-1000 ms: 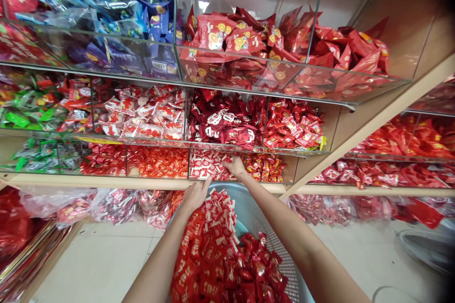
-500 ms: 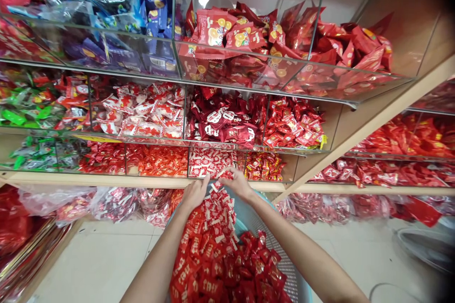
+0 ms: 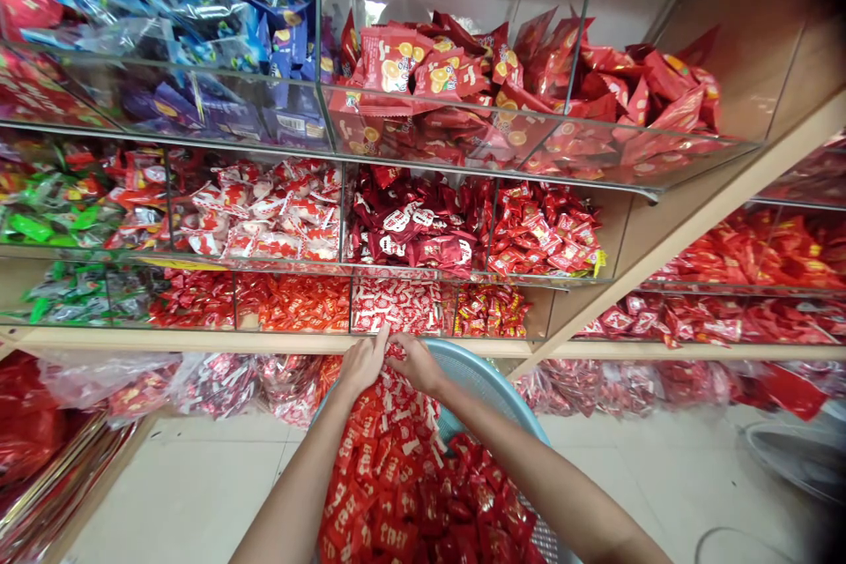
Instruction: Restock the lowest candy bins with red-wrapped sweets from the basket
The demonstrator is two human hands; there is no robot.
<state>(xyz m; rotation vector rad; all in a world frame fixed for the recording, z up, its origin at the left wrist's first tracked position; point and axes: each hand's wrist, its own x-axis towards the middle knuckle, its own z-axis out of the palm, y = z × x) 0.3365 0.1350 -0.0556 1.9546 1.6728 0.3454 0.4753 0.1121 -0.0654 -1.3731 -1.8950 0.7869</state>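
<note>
A light blue perforated basket (image 3: 489,372) holds red-wrapped candies (image 3: 397,476), with small red-and-white ones (image 3: 397,401) piled at its far end. At the basket's far left rim is my left hand (image 3: 363,363), its thumb pointing toward the shelf and its other fingers hidden. My right hand (image 3: 418,366) is beside it, over the red-and-white candies, with its fingers curled down; what they hold, if anything, is hidden. Just beyond both hands, a low shelf compartment contains similar red-and-white candies (image 3: 397,304).
Glass-fronted shelves hold blue packets (image 3: 218,26), orange-print red packets (image 3: 393,62) and dark red candies (image 3: 416,225). A wooden ledge (image 3: 231,341) runs along the front. Bagged candies (image 3: 218,379) lie below it. A round object (image 3: 793,449) stands at right on the tiled floor.
My right hand has moved down and left, closer to my left hand, and the candies that showed in its fingers are now out of sight. More of the basket's far rim shows.
</note>
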